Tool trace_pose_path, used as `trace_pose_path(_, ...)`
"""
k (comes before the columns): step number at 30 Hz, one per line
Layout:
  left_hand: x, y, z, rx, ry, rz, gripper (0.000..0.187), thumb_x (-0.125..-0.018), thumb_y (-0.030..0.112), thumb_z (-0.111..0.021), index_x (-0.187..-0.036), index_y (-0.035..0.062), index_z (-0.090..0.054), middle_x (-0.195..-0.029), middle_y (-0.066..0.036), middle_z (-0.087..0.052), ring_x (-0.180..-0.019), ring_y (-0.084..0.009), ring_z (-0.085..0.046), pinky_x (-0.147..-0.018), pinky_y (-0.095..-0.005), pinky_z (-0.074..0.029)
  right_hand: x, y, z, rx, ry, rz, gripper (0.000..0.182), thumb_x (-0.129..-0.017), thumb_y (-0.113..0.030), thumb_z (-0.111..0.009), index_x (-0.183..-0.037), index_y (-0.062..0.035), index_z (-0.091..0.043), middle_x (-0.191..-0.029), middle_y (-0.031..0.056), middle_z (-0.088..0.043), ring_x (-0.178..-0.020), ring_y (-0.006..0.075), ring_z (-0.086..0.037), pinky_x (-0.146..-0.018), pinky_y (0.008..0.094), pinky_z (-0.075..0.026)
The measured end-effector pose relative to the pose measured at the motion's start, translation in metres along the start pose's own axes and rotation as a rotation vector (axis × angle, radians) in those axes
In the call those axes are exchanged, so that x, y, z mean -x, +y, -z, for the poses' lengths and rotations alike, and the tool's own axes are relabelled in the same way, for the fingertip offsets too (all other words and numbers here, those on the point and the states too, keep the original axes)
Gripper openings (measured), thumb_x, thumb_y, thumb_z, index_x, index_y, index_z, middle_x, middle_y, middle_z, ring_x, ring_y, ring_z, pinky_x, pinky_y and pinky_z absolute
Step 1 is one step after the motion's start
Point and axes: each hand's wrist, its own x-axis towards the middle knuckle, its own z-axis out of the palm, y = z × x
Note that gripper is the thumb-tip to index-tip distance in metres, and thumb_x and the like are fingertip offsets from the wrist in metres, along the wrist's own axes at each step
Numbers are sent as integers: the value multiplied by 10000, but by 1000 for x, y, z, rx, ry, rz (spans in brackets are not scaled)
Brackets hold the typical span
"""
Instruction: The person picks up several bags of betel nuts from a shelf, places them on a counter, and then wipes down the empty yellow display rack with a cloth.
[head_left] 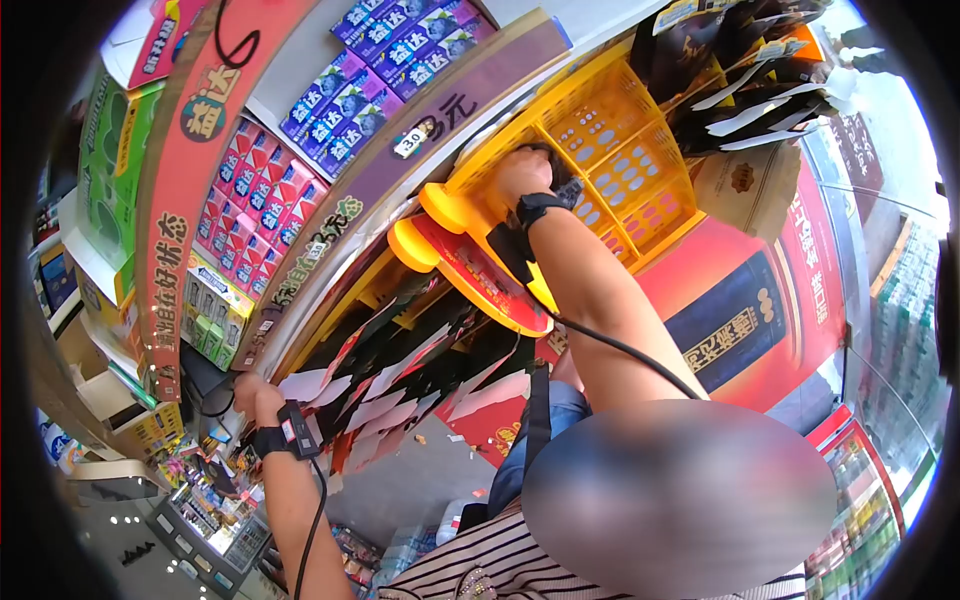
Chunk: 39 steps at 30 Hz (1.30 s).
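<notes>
Inside a yellow divided basket [562,100], my right hand [525,176] is closed, with something dark [568,186] against its fingers; I cannot make out what it is. The basket's compartments show rows of oval holes. A black strap with a cable circles each wrist. My left hand [258,395] is at the lower left, beside the lower end of the shelf edge and a dark rounded object [212,390]. Its fingertips are too small and partly hidden, so their grip is unclear.
Purple packs [340,115] and pink packs [255,200] fill shelf trays on the left, near green boxes [105,170]. Hanging dark packets [690,50] are behind the basket. A red poster board [800,330] stands at right. A blurred oval covers the lower right.
</notes>
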Motion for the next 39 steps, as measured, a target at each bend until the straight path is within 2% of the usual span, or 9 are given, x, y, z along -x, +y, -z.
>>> trace_pose_path(6,-15,-1,-12,34,7,82,212,-781,128,-449,-900,26,-591,-987,-175,-547,-900,-312,-540,-741,-418,-432,-8,18,-32,-635,-187,413,350,-683,-158,-486,-987,1,-556,-1062,181,-528,-991,299,-508,-778,310,-419)
trace_pose_path(10,3,4,-1,-52,-28,-9,226,-794,133,-431,-921,36,-590,-999,-175,-540,-903,-310,-538,-747,-418,-426,43,9,33,-548,36,-147,315,-709,-222,-515,-904,14,-587,-962,184,-566,-961,280,-528,-789,303,-428)
trace_pose_path(13,-2,1,-2,-69,-51,-46,239,-803,135,-412,-939,42,-585,-999,-174,-538,-903,-314,-536,-748,-418,-426,33,9,15,-305,195,-251,380,-717,-242,-530,-992,19,-555,-1072,171,-526,-998,259,-516,-808,305,-425)
trace_pose_path(17,10,8,12,-62,-46,18,221,-790,110,-436,-942,50,-585,-989,-160,-551,-908,-321,-538,-747,-402,-445,10,13,17,-42,-91,-19,567,-670,-322,-627,-1148,-60,-470,-1211,106,-434,-1065,220,-470,-799,298,-430)
trace_pose_path(22,6,4,10,-111,-55,-85,212,-794,131,-441,-920,53,-593,-972,-140,-565,-902,-309,-551,-732,-392,-464,-13,-3,1,-220,-79,-251,471,-783,-265,-464,-1202,-60,-404,-1240,104,-401,-1128,238,-403,-883,455,-334)
trace_pose_path(27,3,3,5,-108,-50,-76,206,-770,120,-472,-928,46,-583,-984,-147,-558,-903,-312,-551,-737,-388,-465,-10,-10,0,-288,-69,-358,556,-725,-287,-531,-1188,-12,-391,-1214,151,-410,-1100,277,-427,-877,541,-276)
trace_pose_path(31,9,3,9,-109,-51,-83,211,-752,112,-497,-935,40,-575,-994,-153,-552,-903,-314,-551,-741,-385,-465,-17,-25,-32,-204,-24,-430,704,-613,-237,-664,-1180,54,-366,-1210,194,-400,-1104,352,-404,-926,505,-252)
trace_pose_path(37,15,4,12,-103,-51,-87,233,-723,99,-535,-945,32,-564,-1008,-162,-543,-903,-317,-551,-747,-381,-466,6,-26,-7,-484,-329,-156,433,-785,-299,-457,-1158,-79,-471,-1192,102,-459,-1086,250,-451,-865,337,-372)
trace_pose_path(39,15,4,13,-103,-49,-85,244,-714,95,-548,-948,29,-560,-1013,-165,-541,-904,-319,-552,-749,-380,-466,1,-34,-17,-435,-243,-165,350,-732,-298,-526,-1034,-128,-576,-1082,72,-546,-996,216,-523,-764,283,-431)
